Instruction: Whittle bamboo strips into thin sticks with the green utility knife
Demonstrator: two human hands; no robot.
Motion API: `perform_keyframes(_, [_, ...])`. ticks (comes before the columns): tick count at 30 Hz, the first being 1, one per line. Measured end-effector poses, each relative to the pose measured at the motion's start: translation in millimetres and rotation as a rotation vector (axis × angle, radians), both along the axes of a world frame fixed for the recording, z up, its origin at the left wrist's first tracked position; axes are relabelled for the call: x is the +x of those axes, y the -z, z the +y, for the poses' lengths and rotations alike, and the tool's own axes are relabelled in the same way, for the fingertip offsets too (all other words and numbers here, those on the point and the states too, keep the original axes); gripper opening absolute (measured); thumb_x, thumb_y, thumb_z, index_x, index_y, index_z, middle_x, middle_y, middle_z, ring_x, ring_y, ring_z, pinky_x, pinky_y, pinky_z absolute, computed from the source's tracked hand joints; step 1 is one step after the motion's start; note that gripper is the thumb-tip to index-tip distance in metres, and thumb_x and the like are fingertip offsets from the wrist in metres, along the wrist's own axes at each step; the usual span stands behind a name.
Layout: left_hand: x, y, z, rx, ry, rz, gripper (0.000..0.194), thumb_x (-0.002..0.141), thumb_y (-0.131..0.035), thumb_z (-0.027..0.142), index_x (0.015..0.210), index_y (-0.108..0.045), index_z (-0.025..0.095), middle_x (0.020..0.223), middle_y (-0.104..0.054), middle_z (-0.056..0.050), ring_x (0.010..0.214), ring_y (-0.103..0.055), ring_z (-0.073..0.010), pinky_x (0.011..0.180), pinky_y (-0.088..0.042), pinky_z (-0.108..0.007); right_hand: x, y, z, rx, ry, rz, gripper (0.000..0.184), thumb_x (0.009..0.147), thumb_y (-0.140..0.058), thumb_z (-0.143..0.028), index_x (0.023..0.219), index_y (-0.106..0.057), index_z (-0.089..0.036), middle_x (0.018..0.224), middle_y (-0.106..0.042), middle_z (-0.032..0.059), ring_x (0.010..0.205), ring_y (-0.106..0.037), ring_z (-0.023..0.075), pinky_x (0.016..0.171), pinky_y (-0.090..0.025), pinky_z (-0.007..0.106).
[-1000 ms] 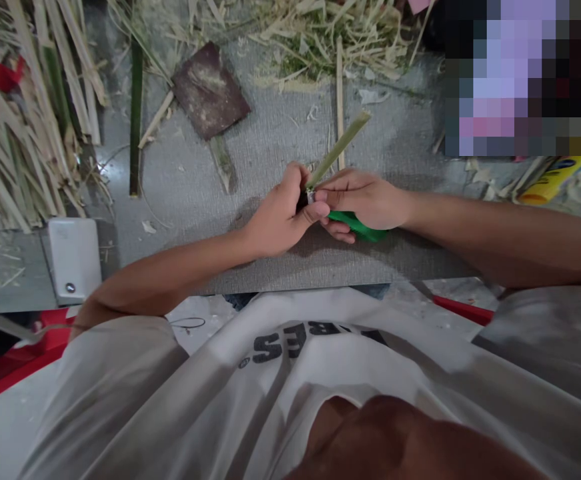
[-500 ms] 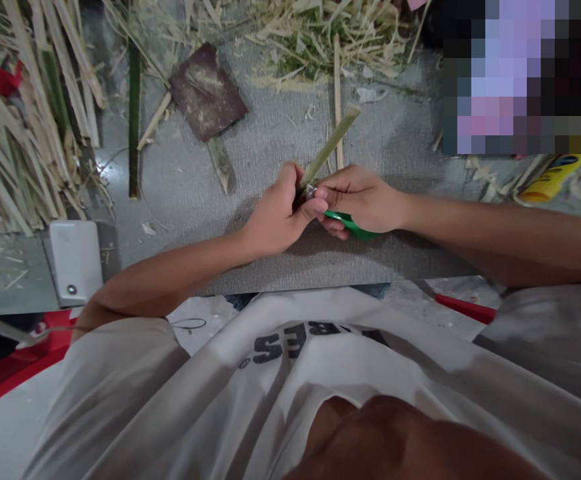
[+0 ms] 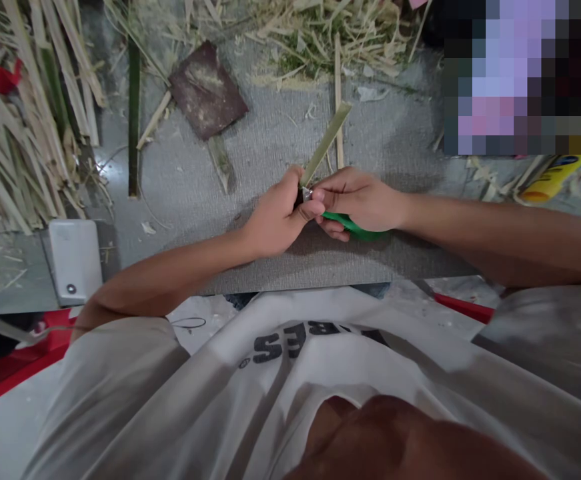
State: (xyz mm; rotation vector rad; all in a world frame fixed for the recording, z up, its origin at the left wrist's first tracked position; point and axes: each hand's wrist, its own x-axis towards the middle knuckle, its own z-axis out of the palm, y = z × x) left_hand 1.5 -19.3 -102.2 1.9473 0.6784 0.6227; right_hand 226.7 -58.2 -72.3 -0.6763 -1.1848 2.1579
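My left hand (image 3: 279,215) is closed round the lower part of a green bamboo strip (image 3: 327,142), whose upper end slants up and to the right. In my right hand (image 3: 357,199) is a knife with a green handle (image 3: 357,227); the fingers wrap the handle, and a small piece of shiny blade (image 3: 307,193) shows beside the strip. My left thumb reaches across to the fingertips of my right hand. Most of the blade and the strip's lower end are hidden by the fingers.
Split bamboo sticks (image 3: 7,167) lie piled at the left near a white power bank or phone (image 3: 76,260). A brown square piece (image 3: 209,91) lies ahead. Shavings (image 3: 340,33) heap at the back; a yellow tube (image 3: 553,180) is at the right. One pale stick (image 3: 339,80) lies beyond my hands.
The bamboo strip has turned slightly and its upper end has shifted a little left. The blade has moved slightly left against it. Both hands keep their hold.
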Motion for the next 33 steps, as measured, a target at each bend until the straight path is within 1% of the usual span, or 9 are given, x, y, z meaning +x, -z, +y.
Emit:
perform_keyframes(5, [2, -5.8, 1, -0.015, 0.011, 0.006, 0.070, 0.103, -0.044, 0.095, 0.108, -0.049, 0.026, 0.090, -0.073, -0.003, 0.079, -0.069, -0.0200, 0.069, -0.047, -0.037, -4, -3.3, -5, 0.064, 0.080, -0.054, 0.060, 0.110, -0.077, -0.069, 0.084, -0.060, -0.018, 0.062, -0.053, -0.0034, 0.048, -0.054, 0.0098, 0.044, -0.049, 0.022])
perform_keyframes(8, [2, -6.1, 1, -0.015, -0.002, 0.009, 0.069, 0.104, -0.045, 0.094, 0.110, -0.051, 0.025, 0.091, -0.074, -0.003, 0.080, -0.071, -0.0201, 0.070, -0.048, -0.036, -4, -5.9, -5, 0.068, 0.093, -0.079, 0.063, 0.108, -0.075, -0.074, 0.083, -0.059, -0.019, 0.062, -0.052, -0.0029, 0.048, -0.053, 0.0106, 0.044, -0.048, 0.023])
perform_keyframes(12, [1, -0.4, 1, 0.031, -0.008, -0.021, 0.066, 0.105, -0.050, 0.091, 0.112, -0.050, 0.025, 0.084, -0.067, 0.002, 0.070, -0.065, -0.0173, 0.066, -0.044, -0.036, 0, -7.2, -2, 0.023, 0.025, -0.089, 0.062, 0.107, -0.078, -0.073, 0.083, -0.059, -0.019, 0.061, -0.052, -0.0022, 0.049, -0.054, 0.0117, 0.044, -0.050, 0.024])
perform_keyframes(16, [1, 4.4, 2, 0.042, 0.028, -0.065, 0.064, 0.105, -0.052, 0.089, 0.114, -0.049, 0.026, 0.084, -0.063, 0.003, 0.067, -0.062, -0.0158, 0.065, -0.043, -0.036, 4, -3.5, 3, -0.037, -0.075, -0.044, 0.059, 0.108, -0.079, -0.069, 0.085, -0.060, -0.018, 0.060, -0.053, -0.0032, 0.047, -0.056, 0.0115, 0.044, -0.052, 0.023])
perform_keyframes(19, [1, 6.3, 1, 0.035, 0.023, -0.073, 0.065, 0.104, -0.052, 0.090, 0.115, -0.048, 0.026, 0.081, -0.060, 0.004, 0.065, -0.059, -0.0151, 0.063, -0.040, -0.035, 4, -0.6, 5, -0.055, -0.087, 0.002, 0.057, 0.110, -0.078, -0.066, 0.087, -0.063, -0.017, 0.060, -0.052, -0.0046, 0.046, -0.056, 0.0115, 0.044, -0.053, 0.023])
perform_keyframes(22, [1, 8.6, -1, 0.030, -0.016, -0.073, 0.066, 0.103, -0.053, 0.091, 0.117, -0.047, 0.026, 0.078, -0.058, 0.005, 0.061, -0.055, -0.0150, 0.060, -0.038, -0.036, 0, -1.1, 1, -0.029, -0.010, 0.016, 0.055, 0.108, -0.082, -0.064, 0.087, -0.065, -0.016, 0.063, -0.053, -0.0045, 0.048, -0.056, 0.0104, 0.043, -0.053, 0.022])
perform_keyframes(27, [0, 9.7, 0, 0.054, -0.023, -0.081, 0.063, 0.105, -0.049, 0.090, 0.115, -0.049, 0.028, 0.081, -0.064, 0.002, 0.063, -0.058, -0.0176, 0.056, -0.039, -0.037, -7, -3.1, -7, 0.062, 0.161, 0.010, 0.056, 0.110, -0.080, -0.062, 0.083, -0.060, -0.017, 0.063, -0.055, -0.0037, 0.049, -0.055, 0.0087, 0.045, -0.053, 0.019])
perform_keyframes(29, [0, 7.9, 2, 0.062, -0.009, -0.081, 0.063, 0.104, -0.050, 0.090, 0.114, -0.049, 0.028, 0.081, -0.063, 0.002, 0.063, -0.058, -0.0174, 0.056, -0.039, -0.036, -5, -2.9, -6, 0.067, 0.130, 0.016, 0.056, 0.111, -0.078, -0.062, 0.084, -0.060, -0.017, 0.063, -0.055, -0.0041, 0.048, -0.056, 0.0090, 0.044, -0.053, 0.019])
perform_keyframes(33, [1, 4.1, 2, 0.073, 0.004, -0.048, 0.061, 0.107, -0.049, 0.087, 0.114, -0.047, 0.026, 0.080, -0.058, 0.005, 0.062, -0.058, -0.0153, 0.060, -0.040, -0.035, 1, -1.7, 0, -0.002, -0.031, -0.015, 0.058, 0.110, -0.078, -0.067, 0.086, -0.060, -0.017, 0.062, -0.053, -0.0042, 0.047, -0.057, 0.0106, 0.043, -0.052, 0.021])
